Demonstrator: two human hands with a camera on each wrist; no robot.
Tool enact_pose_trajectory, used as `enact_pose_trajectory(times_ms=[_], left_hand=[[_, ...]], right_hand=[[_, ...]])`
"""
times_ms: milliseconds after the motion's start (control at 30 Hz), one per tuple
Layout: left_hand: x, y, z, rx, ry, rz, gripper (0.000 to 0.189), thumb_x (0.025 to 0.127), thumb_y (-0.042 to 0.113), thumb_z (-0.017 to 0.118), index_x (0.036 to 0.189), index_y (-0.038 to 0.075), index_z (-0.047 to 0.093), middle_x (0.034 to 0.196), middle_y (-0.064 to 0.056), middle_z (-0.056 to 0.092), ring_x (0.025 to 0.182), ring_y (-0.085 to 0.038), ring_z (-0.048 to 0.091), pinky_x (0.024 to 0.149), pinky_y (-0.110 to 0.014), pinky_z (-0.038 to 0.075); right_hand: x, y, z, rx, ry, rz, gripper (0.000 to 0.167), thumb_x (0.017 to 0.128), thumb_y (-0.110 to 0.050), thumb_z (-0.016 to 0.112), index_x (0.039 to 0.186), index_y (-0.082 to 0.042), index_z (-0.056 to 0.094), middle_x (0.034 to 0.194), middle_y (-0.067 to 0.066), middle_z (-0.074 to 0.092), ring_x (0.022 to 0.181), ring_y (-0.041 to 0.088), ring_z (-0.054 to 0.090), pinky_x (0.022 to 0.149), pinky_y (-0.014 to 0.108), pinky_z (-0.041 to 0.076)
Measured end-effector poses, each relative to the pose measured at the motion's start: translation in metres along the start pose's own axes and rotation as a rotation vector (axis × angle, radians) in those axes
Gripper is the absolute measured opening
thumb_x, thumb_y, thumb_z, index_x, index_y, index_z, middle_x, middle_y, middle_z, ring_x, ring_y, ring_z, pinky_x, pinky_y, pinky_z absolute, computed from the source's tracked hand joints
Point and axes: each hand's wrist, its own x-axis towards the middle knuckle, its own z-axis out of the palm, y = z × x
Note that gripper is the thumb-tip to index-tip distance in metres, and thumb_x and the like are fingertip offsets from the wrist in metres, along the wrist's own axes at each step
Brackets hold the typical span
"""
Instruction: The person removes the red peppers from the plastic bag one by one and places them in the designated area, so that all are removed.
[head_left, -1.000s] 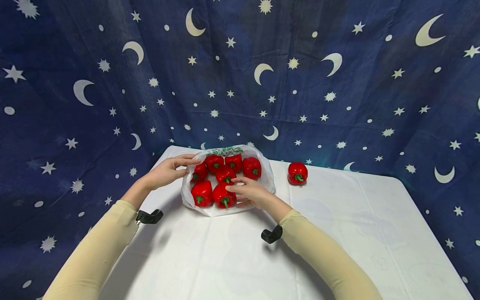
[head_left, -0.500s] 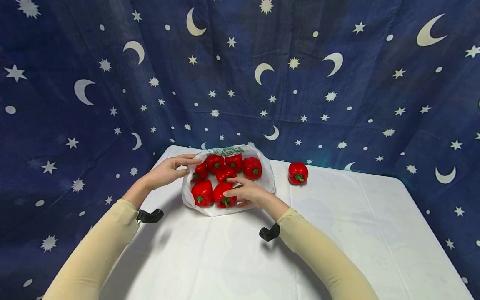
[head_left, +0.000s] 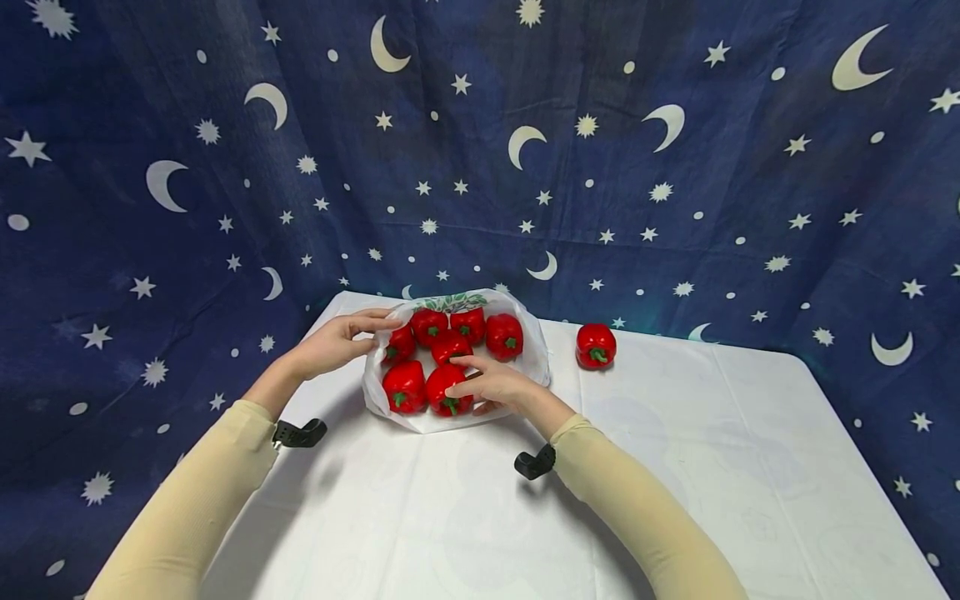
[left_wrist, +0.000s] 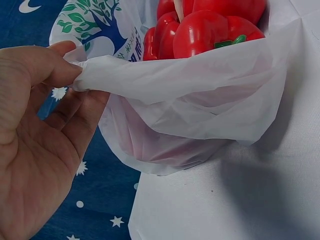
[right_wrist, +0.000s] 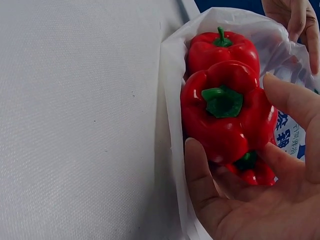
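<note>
- Left grip pinched the thin plastic bag.
- Right grip curved round a glossy pepper inside the bag.
- Rounded pepper sat near the bag.

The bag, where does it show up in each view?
Head: the bag, just below centre.
Left wrist: the bag, across the upper middle.
Right wrist: the bag, filling much of the right half.
Shared landmark: the left hand, left of centre, at the left side, and in the upper right corner, respectively.
</note>
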Motion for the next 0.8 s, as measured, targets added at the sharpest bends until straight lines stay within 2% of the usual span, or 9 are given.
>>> enact_pose_trajectory(times_ms=[200, 367, 600, 800], left_hand=[[0.0028, 0.0004, -0.0001, 0.008, -0.002, -0.002, 0.044, 0.103, 0.002, 0.051, 0.144, 0.011, 0.061, 0.159, -0.009, 0.041, 0.148, -0.031, 0.032, 0.113, -0.058, 0.034], [0.002, -0.0001, 0.0001, 0.027, 0.003, -0.003, 0.043, 0.103, 0.004, 0.052, 0.144, 0.013, 0.062, 0.158, -0.008, 0.041, 0.148, -0.03, 0.033, 0.113, -0.058, 0.034], [-0.0028, -0.0027, 0.0019, 0.038, 0.01, -0.017, 0.042, 0.102, 0.004, 0.053, 0.143, 0.011, 0.062, 0.158, -0.012, 0.041, 0.149, -0.034, 0.031, 0.112, -0.058, 0.036], [-0.0013, -0.001, 0.0012, 0.034, 0.009, -0.007, 0.042, 0.102, 0.003, 0.053, 0.143, 0.009, 0.062, 0.158, -0.013, 0.04, 0.149, -0.035, 0.03, 0.112, -0.058, 0.035]], right_hand=[[0.0003, 0.0, -0.0012, -0.004, 0.021, -0.013, 0.076, 0.085, -0.024, 0.084, 0.152, -0.022, 0.049, 0.115, 0.014, 0.059, 0.079, 0.028, 0.06, 0.077, 0.038, 0.058], [0.0005, 0.002, 0.0004, -0.02, 0.046, -0.022, 0.075, 0.084, -0.024, 0.084, 0.151, -0.022, 0.051, 0.119, 0.014, 0.058, 0.085, 0.031, 0.064, 0.077, 0.038, 0.059], [-0.003, 0.0063, 0.0047, -0.012, 0.047, -0.047, 0.072, 0.084, -0.022, 0.083, 0.15, -0.019, 0.053, 0.119, 0.014, 0.058, 0.088, 0.026, 0.065, 0.076, 0.039, 0.059], [-0.0068, 0.0061, 0.0035, -0.011, 0.066, -0.051, 0.072, 0.084, -0.021, 0.083, 0.149, -0.019, 0.054, 0.12, 0.013, 0.059, 0.092, 0.026, 0.066, 0.077, 0.039, 0.06]])
